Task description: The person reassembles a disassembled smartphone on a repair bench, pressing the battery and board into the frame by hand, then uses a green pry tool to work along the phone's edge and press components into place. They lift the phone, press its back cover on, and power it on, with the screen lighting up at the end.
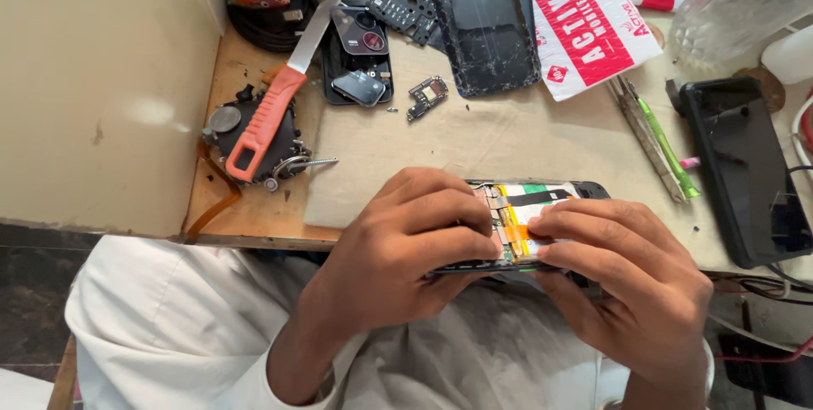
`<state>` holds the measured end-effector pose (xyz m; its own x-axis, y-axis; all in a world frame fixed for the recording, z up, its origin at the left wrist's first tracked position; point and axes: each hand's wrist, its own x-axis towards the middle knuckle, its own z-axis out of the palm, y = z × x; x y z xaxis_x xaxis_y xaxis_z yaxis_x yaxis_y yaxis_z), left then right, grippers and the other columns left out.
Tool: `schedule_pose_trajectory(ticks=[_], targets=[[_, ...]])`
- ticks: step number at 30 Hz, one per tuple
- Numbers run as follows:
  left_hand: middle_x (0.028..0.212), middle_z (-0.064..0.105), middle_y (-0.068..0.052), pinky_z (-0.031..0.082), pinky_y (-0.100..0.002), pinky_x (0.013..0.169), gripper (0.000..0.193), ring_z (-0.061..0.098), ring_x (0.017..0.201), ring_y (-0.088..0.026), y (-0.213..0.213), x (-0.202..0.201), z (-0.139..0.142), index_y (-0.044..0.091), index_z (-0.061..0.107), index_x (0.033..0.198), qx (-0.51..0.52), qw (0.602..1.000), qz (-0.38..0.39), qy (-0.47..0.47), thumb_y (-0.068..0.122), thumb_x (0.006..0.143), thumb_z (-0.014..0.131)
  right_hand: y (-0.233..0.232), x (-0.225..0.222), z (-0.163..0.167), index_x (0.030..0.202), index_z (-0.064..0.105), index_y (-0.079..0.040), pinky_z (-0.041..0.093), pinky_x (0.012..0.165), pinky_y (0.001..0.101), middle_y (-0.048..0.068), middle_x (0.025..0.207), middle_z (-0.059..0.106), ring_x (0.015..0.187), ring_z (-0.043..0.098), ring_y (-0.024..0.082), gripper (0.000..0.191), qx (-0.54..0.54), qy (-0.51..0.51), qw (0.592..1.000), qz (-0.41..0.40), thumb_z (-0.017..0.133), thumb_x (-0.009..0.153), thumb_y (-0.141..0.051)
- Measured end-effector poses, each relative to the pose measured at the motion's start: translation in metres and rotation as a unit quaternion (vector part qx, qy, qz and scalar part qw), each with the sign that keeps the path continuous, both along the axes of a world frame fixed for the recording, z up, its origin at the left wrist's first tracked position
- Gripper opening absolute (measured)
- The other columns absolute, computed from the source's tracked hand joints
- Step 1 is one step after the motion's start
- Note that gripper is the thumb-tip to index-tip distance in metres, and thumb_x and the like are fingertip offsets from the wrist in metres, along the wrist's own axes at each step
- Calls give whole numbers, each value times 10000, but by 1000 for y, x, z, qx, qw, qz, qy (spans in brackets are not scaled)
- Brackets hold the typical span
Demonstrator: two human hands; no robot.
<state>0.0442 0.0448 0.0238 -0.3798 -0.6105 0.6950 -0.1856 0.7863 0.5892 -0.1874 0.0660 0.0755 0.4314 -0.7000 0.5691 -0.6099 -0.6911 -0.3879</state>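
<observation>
both hands grip opened phone at table edge. left hand clasps its left end; right hand pinches orange flex cable. knife lies well apart.

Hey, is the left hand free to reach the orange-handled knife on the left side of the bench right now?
Probably not at once: the left hand grips the opened phone together with the right hand. Nothing lies on the bare table between it and the orange-handled knife, so the path looks open once it lets go.
</observation>
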Motion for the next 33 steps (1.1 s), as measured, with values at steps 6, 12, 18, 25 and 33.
schedule_pose_trajectory(ticks=[6,12,18,25,33], targets=[[1189,678,-68,497,-456,1097,258,644,1211,-288,5,-1,2,65,696,1054,-24,998,36,-42,155,855,835,-7,-2,-8,906,717,-89,531,982,418,69,1091,735,1110,700,269,283,18,37,999,-24,876,673,-116],[1155,675,-81,484,-457,1092,272,633,1199,-281,4,-5,2,25,717,1062,-44,991,76,-101,193,872,815,-12,-8,-16,936,718,-81,509,1020,431,79,1133,723,1172,669,302,300,29,50,998,-14,875,688,-139],[1136,683,-69,494,-446,1092,253,648,1185,-268,5,-8,0,24,721,1039,-49,992,84,-85,179,866,821,-6,-41,9,1098,721,-26,536,862,364,112,1080,716,961,681,237,298,13,63,971,-230,869,859,-125],[1119,680,-79,499,-458,1063,226,648,1166,-289,6,-9,-1,29,718,1007,-51,992,89,-71,163,859,824,-8,-67,8,1107,778,-22,487,619,345,134,867,685,663,610,206,285,108,118,899,-409,866,859,-131],[1131,680,-78,499,-457,1060,222,645,1179,-293,7,-8,-1,35,712,1006,-53,992,87,-71,166,862,819,-9,-69,2,1057,791,-22,511,621,381,142,865,699,689,660,245,257,84,165,879,-439,860,844,-148]])
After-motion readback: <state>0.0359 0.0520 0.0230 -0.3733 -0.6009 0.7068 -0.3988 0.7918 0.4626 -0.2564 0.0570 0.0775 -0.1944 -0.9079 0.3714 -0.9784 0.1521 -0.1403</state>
